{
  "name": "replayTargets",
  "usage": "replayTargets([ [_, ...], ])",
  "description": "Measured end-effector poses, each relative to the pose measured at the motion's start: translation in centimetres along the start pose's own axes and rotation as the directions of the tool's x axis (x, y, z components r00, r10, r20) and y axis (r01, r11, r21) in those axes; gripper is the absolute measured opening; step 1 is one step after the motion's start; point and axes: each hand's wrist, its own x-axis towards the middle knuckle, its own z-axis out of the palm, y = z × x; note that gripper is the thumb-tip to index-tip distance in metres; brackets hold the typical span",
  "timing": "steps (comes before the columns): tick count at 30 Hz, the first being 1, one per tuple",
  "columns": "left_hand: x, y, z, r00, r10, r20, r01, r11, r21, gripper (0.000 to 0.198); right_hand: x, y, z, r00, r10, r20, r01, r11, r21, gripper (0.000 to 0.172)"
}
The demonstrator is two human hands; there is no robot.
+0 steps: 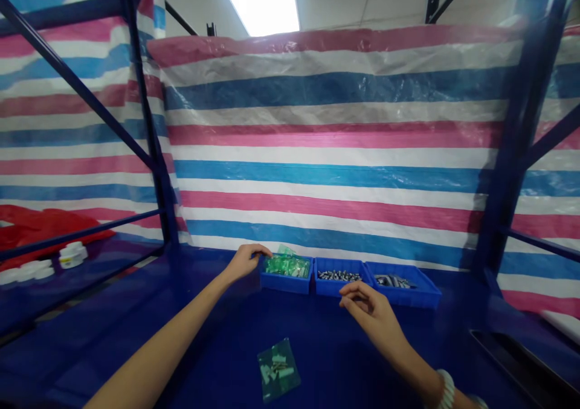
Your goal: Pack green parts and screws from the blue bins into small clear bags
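Green packets (287, 266) fill the leftmost blue bin (284, 284) at frame centre; your left hand (244, 261) curls its fingers (261, 251) over that bin's rim, gripping nothing visible. Your right hand (369, 309) hovers half-closed, empty, near the middle bin (338, 285).

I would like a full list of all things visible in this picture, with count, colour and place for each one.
blue trays: three, blue, in a row at the back of the table, by the striped sheet.
green packets: a heap, clear green, in the left tray.
small dark parts: many, grey-black, in the middle tray.
grey parts: several, grey, in the right tray.
filled bag: one, clear green, flat on the table, near side.
table: one, dark blue.
striped sheet: pink, white, blue, behind the trays.
white tubs: a few, far left shelf.
red sheet: one, far left.
left hand: fingers at the left tray's rim.
right hand: in front of the middle tray, fingers curled.
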Motion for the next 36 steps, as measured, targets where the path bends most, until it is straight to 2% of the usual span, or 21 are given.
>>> replayTargets([
  [3,-0.8,1.5,-0.7,0.998,-0.035,-0.059,0.037,0.999,0.036,0.045,0.0,0.1,-0.1,1.0,0.005,0.009,-0.004,1.0,-0.004,0.017],
  [6,-3.2,5.1,-0.7,0.995,-0.049,-0.084,0.054,0.997,0.059,0.04,-0.1,0.1,0.0,1.0,0.006,0.02,-0.006,1.0,-0.006,0.017],
  [8,-5.7,8.1,-0.3,0.999,-0.012,0.048,0.009,0.999,0.049,0.023,-0.2,-0.1,0.1,0.999,0.01,0.031,-0.01,1.0,-0.011,0.017],
  [9,-7.1,9.5,-0.2,0.985,0.015,0.171,-0.023,0.999,0.041,0.015,-0.3,-0.2,0.2,0.999,0.015,0.04,-0.014,1.0,-0.014,0.016],
  [10,-8.3,10.9,0.0,0.941,0.021,0.338,-0.045,0.997,0.064,0.015,-0.4,-0.2,0.3,0.999,0.02,0.051,-0.019,1.0,-0.019,0.016],
  [12,-10.4,12.9,0.0,0.87,-0.025,0.492,-0.031,0.994,0.105,0.031,-0.6,-0.3,0.5,0.997,0.031,0.073,-0.029,0.999,-0.028,0.015],
  [14,-11.5,14.1,0.0,0.832,-0.1,0.546,0.048,0.993,0.108,0.04,-0.6,-0.2,0.7,0.995,0.037,0.095,-0.034,0.999,-0.034,0.013],
  [16,-11.7,14.5,0.1,0.814,-0.141,0.564,0.132,0.99,0.058,0.038,-0.6,0.0,0.7,0.993,0.047,0.111,-0.043,0.998,-0.036,0.013],
  [18,-11.4,14.6,0.8,0.812,-0.116,0.572,0.16,0.987,-0.027,0.037,-0.6,0.3,0.8,0.988,0.075,0.131,-0.073,0.997,-0.024,0.015],
  [20,-10.6,14.6,1.9,0.838,-0.063,0.542,0.154,0.98,-0.124,0.038,-0.6,0.3,1.0,0.969,0.155,0.192,-0.162,0.987,0.021,0.022],
  [22,-9.6,14.6,3.3,0.869,-0.035,0.493,0.186,0.947,-0.261,0.035,-0.7,0.2,1.2,0.921,0.253,0.297,-0.291,0.952,0.091,0.032],
  [24,-8.4,14.8,4.7,0.899,-0.04,0.437,0.245,0.872,-0.424,0.029,-0.7,-0.1,1.3,0.872,0.297,0.39,-0.378,0.914,0.149,0.038],
  [25,-7.8,15.0,5.4,0.915,-0.053,0.4,0.267,0.823,-0.501,0.028,-0.7,-0.2,1.3,0.864,0.297,0.407,-0.393,0.903,0.174,0.039],
  [27,-6.8,15.1,6.5,0.947,-0.102,0.304,0.279,0.729,-0.625,0.029,-0.6,-0.5,1.2,0.878,0.286,0.385,-0.393,0.889,0.234,0.037],
  [29,-6.2,15.0,7.3,0.959,-0.174,0.225,0.284,0.636,-0.718,0.033,-0.4,-0.8,0.9,0.897,0.294,0.329,-0.399,0.858,0.322,0.034],
  [32,-6.1,14.3,8.3,0.933,-0.264,0.245,0.348,0.48,-0.805,0.041,-0.5,-1.1,0.7,0.901,0.313,0.301,-0.425,0.779,0.461,0.032],
  [36,-6.9,13.4,9.2,0.866,-0.351,0.355,0.468,0.325,-0.822,0.047,-0.8,-1.3,0.8,0.875,0.288,0.389,-0.465,0.721,0.513,0.032],
])
